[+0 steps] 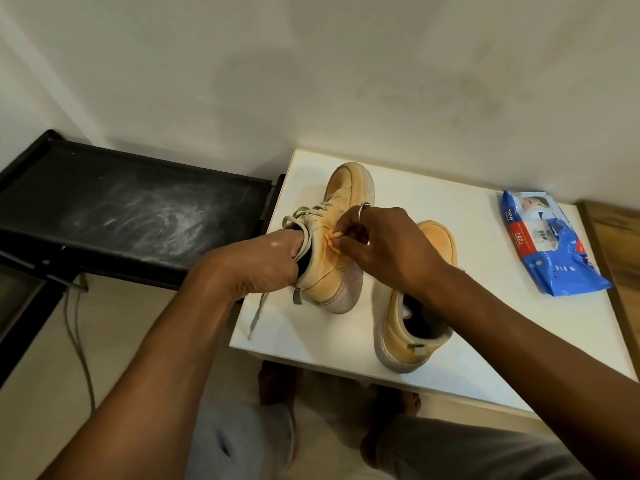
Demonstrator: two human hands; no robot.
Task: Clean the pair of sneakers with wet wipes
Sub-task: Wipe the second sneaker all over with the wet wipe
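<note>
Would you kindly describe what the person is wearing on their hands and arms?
The left hand and right hand are ungloved, and no sleeve reaches into view. A silver-coloured ring sits on a right-hand finger. No watch or bracelet shows on either wrist.

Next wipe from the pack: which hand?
Right. The wet wipes pack lies on its side of the table; the left hand is tucked into the held sneaker. The right hand must first drop its crumpled wipe.
</note>
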